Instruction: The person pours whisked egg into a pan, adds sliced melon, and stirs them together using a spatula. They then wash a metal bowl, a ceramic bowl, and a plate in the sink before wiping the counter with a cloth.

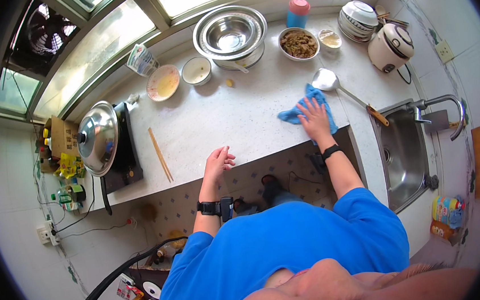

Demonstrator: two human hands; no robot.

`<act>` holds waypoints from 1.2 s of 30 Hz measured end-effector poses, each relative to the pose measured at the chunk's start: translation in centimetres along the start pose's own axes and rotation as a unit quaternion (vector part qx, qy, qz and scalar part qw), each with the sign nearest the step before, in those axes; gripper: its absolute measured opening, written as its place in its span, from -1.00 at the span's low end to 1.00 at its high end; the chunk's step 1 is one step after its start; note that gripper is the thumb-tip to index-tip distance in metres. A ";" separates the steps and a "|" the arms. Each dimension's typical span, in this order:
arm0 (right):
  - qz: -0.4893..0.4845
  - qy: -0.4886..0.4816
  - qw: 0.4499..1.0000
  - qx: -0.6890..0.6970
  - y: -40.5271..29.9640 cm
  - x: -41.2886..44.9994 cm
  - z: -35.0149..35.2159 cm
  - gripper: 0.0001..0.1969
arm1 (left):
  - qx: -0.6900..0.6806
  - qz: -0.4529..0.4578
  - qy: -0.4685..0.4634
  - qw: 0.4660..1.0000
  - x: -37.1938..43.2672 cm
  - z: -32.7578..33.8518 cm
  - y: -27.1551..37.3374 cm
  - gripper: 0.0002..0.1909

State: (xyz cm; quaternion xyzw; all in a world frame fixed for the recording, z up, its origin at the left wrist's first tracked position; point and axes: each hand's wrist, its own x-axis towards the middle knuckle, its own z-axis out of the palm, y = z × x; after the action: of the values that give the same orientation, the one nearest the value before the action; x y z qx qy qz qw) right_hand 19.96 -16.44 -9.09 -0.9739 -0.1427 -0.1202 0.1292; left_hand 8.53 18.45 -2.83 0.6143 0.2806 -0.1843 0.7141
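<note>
My right hand [316, 119] lies palm down on a blue cloth [290, 115] at the counter's front edge, fingers spread over it. The cloth is bunched and partly hidden under the hand. Just beyond it rests a metal spatula [325, 79] with a wooden handle pointing towards the sink. Near the counter's front edge, left of centre, my left hand [220, 162] hovers with fingers loosely curled and nothing in them. To its left, a pair of wooden chopsticks [160, 155] lies on the white countertop [237, 120].
A lidded wok [101, 138] stands on a black cooktop at left. Along the back are bowls [163, 83], nested steel basins [230, 33], a bowl of food [298, 44], stacked bowls [357, 22] and a rice cooker [390, 46]. The sink [403, 157] and its faucet [441, 100] lie right.
</note>
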 end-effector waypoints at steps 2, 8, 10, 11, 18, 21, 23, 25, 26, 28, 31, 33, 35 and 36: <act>0.056 0.052 0.997 0.030 4.6 -2.2 0.2 -0.68 | 0.026 0.023 -0.038 0.999 0.1 2.6 1.9 -0.61; 0.230 0.183 0.955 0.032 3.5 -1.8 2.3 -0.74 | 0.050 0.044 -0.097 0.993 -0.9 4.2 3.3 -0.61; 0.105 0.117 0.986 0.049 -2.7 -0.7 3.9 -0.75 | 0.051 0.027 -0.096 0.994 -0.9 3.5 3.2 -0.62; 0.061 0.102 0.990 0.080 -6.6 -0.3 5.0 -0.74 | 0.059 0.030 -0.083 0.994 -0.7 3.3 2.7 -0.63; -0.145 -0.006 0.936 0.319 -20.5 -2.1 8.3 -0.55 | 0.067 0.133 -0.116 0.982 3.1 7.3 3.6 -0.68; -0.103 -0.002 0.971 0.218 -15.1 0.6 4.1 -0.55 | 0.092 0.153 -0.146 0.973 1.8 10.0 6.1 -0.68; -0.082 0.029 0.993 0.077 -10.4 2.1 1.3 -0.59 | 0.107 0.174 -0.169 0.964 1.7 12.5 7.3 -0.68; -0.077 0.035 0.976 0.199 -5.0 2.8 0.1 -0.61 | 0.155 0.178 -0.203 0.950 1.9 15.6 8.2 -0.67; -0.077 0.036 0.944 0.319 -2.3 2.8 -0.5 -0.64 | 0.171 0.189 -0.210 0.944 1.8 17.2 8.4 -0.68; -0.015 0.186 0.962 0.201 3.5 3.5 -5.9 -0.75 | 0.275 0.274 -0.140 0.911 3.9 19.0 6.7 -0.67; 0.163 0.149 0.972 -0.078 15.0 0.9 -8.6 -0.84 | 0.424 0.328 -0.058 0.842 6.7 21.7 3.5 -0.61; 0.185 -0.028 0.982 -0.037 20.8 -1.1 -9.3 -0.85 | 0.435 0.309 -0.079 0.842 7.5 23.9 1.9 -0.60; 0.121 -0.039 0.991 0.037 23.2 -2.0 -8.9 -0.82 | 0.425 0.279 -0.096 0.856 6.9 26.1 1.7 -0.62; 0.062 -0.047 0.991 0.109 23.7 -2.3 -8.7 -0.79 | 0.393 0.232 -0.147 0.878 6.2 27.0 1.9 -0.60</act>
State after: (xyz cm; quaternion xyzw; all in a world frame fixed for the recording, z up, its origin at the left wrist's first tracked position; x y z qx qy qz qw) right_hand 23.42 -41.42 -6.73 -0.9655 -0.1000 -0.0493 0.2353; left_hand 19.21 -7.22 -2.86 0.8576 -0.0736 -0.1966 0.4695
